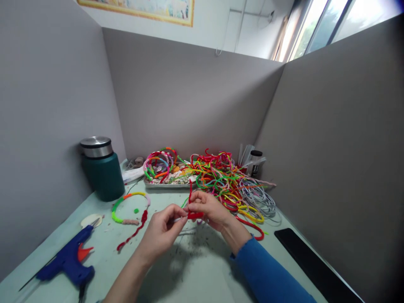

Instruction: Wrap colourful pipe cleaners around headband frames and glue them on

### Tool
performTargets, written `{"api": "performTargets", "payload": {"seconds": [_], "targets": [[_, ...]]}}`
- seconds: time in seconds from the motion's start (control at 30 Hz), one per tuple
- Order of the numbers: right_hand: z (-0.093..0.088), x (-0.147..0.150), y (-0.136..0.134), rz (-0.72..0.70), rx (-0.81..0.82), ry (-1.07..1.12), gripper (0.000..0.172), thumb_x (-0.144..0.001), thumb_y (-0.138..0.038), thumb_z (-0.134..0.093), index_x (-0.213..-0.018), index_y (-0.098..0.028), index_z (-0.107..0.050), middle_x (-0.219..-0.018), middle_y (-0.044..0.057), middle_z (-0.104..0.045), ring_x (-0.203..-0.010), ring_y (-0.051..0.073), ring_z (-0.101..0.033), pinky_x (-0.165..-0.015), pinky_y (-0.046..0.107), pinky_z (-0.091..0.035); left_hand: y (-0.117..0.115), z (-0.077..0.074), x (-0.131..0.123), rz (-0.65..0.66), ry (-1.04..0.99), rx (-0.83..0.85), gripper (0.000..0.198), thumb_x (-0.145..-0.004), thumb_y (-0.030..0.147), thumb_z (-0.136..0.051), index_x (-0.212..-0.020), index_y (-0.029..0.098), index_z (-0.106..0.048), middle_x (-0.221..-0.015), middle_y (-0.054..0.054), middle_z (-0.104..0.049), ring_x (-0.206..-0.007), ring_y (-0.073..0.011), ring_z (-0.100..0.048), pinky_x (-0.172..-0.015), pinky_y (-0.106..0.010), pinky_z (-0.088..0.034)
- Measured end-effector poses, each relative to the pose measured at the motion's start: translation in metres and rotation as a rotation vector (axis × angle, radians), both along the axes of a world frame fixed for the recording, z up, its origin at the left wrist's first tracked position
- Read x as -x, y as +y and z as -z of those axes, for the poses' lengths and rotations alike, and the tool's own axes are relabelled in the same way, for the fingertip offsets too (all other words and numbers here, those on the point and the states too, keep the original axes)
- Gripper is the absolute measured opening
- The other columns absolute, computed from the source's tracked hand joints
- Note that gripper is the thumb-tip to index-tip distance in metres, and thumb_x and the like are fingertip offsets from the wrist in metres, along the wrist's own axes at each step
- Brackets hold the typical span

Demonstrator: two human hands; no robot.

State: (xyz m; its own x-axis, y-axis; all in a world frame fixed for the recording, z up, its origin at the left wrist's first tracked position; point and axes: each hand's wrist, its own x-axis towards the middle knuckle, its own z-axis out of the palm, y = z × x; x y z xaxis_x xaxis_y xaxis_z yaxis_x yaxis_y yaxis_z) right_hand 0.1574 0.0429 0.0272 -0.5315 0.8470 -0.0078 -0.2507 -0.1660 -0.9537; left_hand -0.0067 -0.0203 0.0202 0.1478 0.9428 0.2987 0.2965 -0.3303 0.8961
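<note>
Near the middle of the table my two hands meet around a red pipe cleaner (190, 198). My right hand (210, 210) is closed on it, with one end sticking up above the fingers and a thicker red stretch below them. My left hand (164, 229) pinches a thin pale grey cord or wire at the left end of the red part; the fingers partly hide it. To the left lies a partly wrapped ring (117, 209) of green, yellow, orange and pink, with a loose red twisted pipe cleaner (136, 231) at its end.
A blue glue gun (67, 256) lies at front left, near a teal bottle (104, 174). Behind my hands are a metal tray (170, 185) with wrapped rings, a heap of coloured pipe cleaners (221, 168) and grey wire coils (259, 198). A black strip (306, 256) lies right; grey partitions surround the table.
</note>
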Motion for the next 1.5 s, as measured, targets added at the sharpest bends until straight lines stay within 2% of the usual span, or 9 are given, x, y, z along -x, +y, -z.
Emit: {"api": "performTargets", "payload": {"seconds": [0.13,0.3,0.47,0.67,0.8,0.97,1.17,1.33,1.5], "targets": [[-0.003,0.0,-0.001,0.044,-0.07,-0.003,0.042,-0.057,-0.025,-0.079,-0.089,-0.015,-0.054,-0.065,-0.002,-0.065,-0.053,0.01,-0.059,-0.053,0.021,-0.044,0.001,0.001,0.0,-0.009,0.055,-0.01,0.02,-0.079,0.036,-0.055,-0.078,0.016,-0.06,-0.068,-0.001,-0.059,-0.055,-0.0101,-0.046,-0.049,-0.02,-0.033],[-0.008,0.002,-0.005,0.13,-0.23,-0.063,0.028,-0.058,-0.028,-0.078,-0.072,-0.014,-0.058,-0.061,-0.003,-0.062,-0.054,0.01,-0.057,-0.055,0.022,-0.045,0.002,0.003,0.0,-0.025,0.101,-0.025,0.02,-0.079,0.036,-0.054,-0.077,0.017,-0.061,-0.064,0.0,-0.058,-0.053,-0.01,-0.044,-0.049,-0.02,-0.032],[-0.013,0.006,-0.011,0.171,-0.345,-0.107,0.023,-0.063,-0.03,-0.075,-0.069,-0.015,-0.058,-0.063,-0.003,-0.06,-0.057,0.011,-0.056,-0.056,0.024,-0.047,0.003,0.004,0.001,-0.063,0.149,-0.03,0.021,-0.081,0.036,-0.052,-0.078,0.017,-0.059,-0.06,0.002,-0.054,-0.052,-0.0098,-0.042,-0.049,-0.02,-0.03],[-0.02,0.004,-0.021,0.303,-0.858,-0.276,0.004,-0.075,-0.017,-0.064,-0.073,-0.016,-0.061,-0.077,0.002,-0.06,-0.073,0.014,-0.056,-0.067,0.027,-0.046,0.005,0.003,0.001,-0.14,0.139,-0.029,0.023,-0.08,0.039,-0.053,-0.081,0.018,-0.061,-0.055,0.004,-0.048,-0.051,-0.0103,-0.04,-0.047,-0.02,-0.027],[-0.018,0.004,-0.023,0.292,-1.128,-0.33,0.006,-0.081,-0.015,-0.056,-0.078,-0.017,-0.061,-0.078,0.004,-0.061,-0.074,0.015,-0.055,-0.07,0.028,-0.044,0.006,0.003,0.003,-0.141,0.135,-0.034,0.026,-0.081,0.039,-0.051,-0.086,0.017,-0.064,-0.055,0.004,-0.05,-0.052,-0.0109,-0.041,-0.049,-0.021,-0.028],[-0.012,0.007,-0.02,0.241,-1.405,-0.335,0.009,-0.084,-0.014,-0.052,-0.086,-0.018,-0.061,-0.082,0.005,-0.065,-0.08,0.017,-0.056,-0.077,0.033,-0.042,0.007,-0.001,0.006,-0.118,0.086,0.003,0.026,-0.082,0.038,-0.049,-0.085,0.017,-0.064,-0.074,-0.001,-0.064,-0.068,-0.0149,-0.053,-0.062,-0.022,-0.039],[-0.009,0.007,-0.019,0.22,-1.537,-0.439,0.01,-0.086,-0.017,-0.051,-0.085,-0.02,-0.06,-0.085,0.003,-0.068,-0.088,0.018,-0.054,-0.083,0.037,-0.038,0.009,-0.001,0.007,-0.126,-0.129,0.071,0.024,-0.079,0.037,-0.053,-0.086,0.016,-0.063,-0.081,-0.003,-0.065,-0.076,-0.017,-0.055,-0.066,-0.023,-0.041],[-0.007,0.006,-0.017,0.241,-1.623,-0.512,0.01,-0.084,-0.014,-0.054,-0.082,-0.02,-0.061,-0.089,0.0,-0.069,-0.089,0.017,-0.052,-0.082,0.036,-0.036,0.012,0.001,0.009,-0.18,-0.251,0.154,0.029,-0.076,0.041,-0.058,-0.089,0.014,-0.062,-0.072,-0.001,-0.062,-0.054,-0.0097,-0.045,-0.047,-0.02,-0.03],[-0.004,0.007,-0.017,0.236,-1.688,-0.587,0.013,-0.084,-0.011,-0.052,-0.083,-0.02,-0.061,-0.092,0.0,-0.069,-0.09,0.017,-0.052,-0.082,0.037,-0.035,0.014,0.001,0.01,-0.192,-0.275,0.197,0.032,-0.072,0.042,-0.064,-0.085,0.013,-0.063,-0.058,0.004,-0.053,-0.044,-0.0054,-0.029,-0.041,-0.02,-0.019]]}}
